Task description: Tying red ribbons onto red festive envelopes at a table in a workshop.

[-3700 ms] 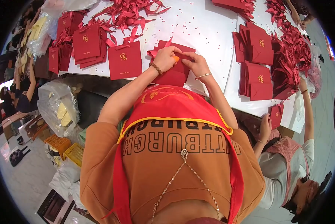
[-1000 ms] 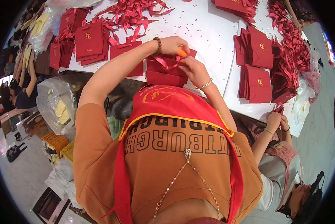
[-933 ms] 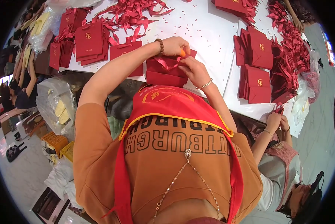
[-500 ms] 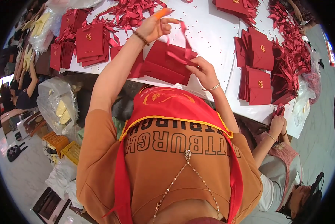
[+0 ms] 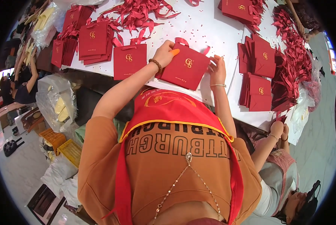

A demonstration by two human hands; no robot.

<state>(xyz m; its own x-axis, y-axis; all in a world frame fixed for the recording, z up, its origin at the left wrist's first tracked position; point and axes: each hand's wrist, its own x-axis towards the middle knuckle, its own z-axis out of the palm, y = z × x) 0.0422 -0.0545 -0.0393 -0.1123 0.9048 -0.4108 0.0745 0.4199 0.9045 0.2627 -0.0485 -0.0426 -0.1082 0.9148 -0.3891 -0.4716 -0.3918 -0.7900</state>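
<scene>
Gift bag [image 5: 186, 69] in red, with gold emblem and ribbon loop, sits toward twelve o'clock in the head view over the white table [image 5: 218, 35], its nine o'clock side clamped between thumb, sheathed in an orange finger cot [image 5: 174, 52], and fingers of the left hand [image 5: 165, 55]. The right hand [image 5: 218, 71] is at its three o'clock edge, fingers slightly bent, though whether they pinch it cannot be told. Another red bag [image 5: 129, 63] lies at its nine o'clock, a loose ribbon heap [image 5: 132, 13] toward eleven.
</scene>
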